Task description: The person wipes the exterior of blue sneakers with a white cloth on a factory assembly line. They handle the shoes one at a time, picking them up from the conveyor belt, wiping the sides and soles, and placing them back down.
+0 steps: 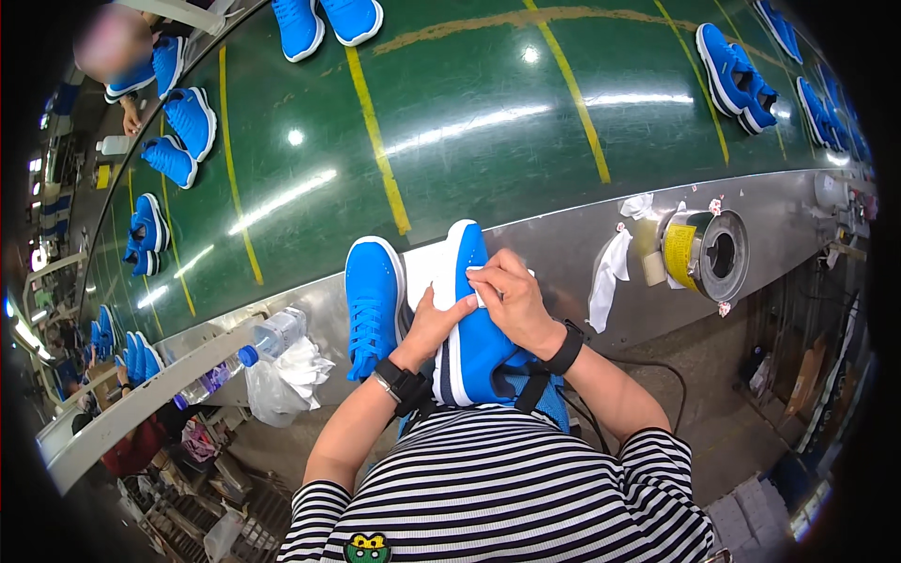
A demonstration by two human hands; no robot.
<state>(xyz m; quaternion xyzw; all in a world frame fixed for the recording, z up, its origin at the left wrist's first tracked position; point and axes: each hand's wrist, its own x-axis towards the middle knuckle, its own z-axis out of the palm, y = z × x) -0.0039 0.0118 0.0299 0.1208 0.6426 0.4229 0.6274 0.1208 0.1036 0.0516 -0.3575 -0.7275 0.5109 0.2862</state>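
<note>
A blue sneaker (481,349) with a white sole lies on its side in front of my body, toe pointing away from me. My left hand (434,327) grips its sole edge, thumb on the upper. My right hand (514,302) pinches a small white wipe (478,293) against the shoe's upper near the toe; whether it is cloth or paper I cannot tell. To the left, a second blue sneaker (374,291) stands with its laces toward me, untouched. White sheet-like material (424,270) shows between and behind the two shoes.
A green conveyor belt (469,169) with yellow lines carries several blue sneakers (737,80). On the metal ledge (563,244) are a round metal can (718,253) and a white rag (612,272). Plastic bottles (280,330) and a bag (272,392) sit at left. Another person's hand (131,120) shows far left.
</note>
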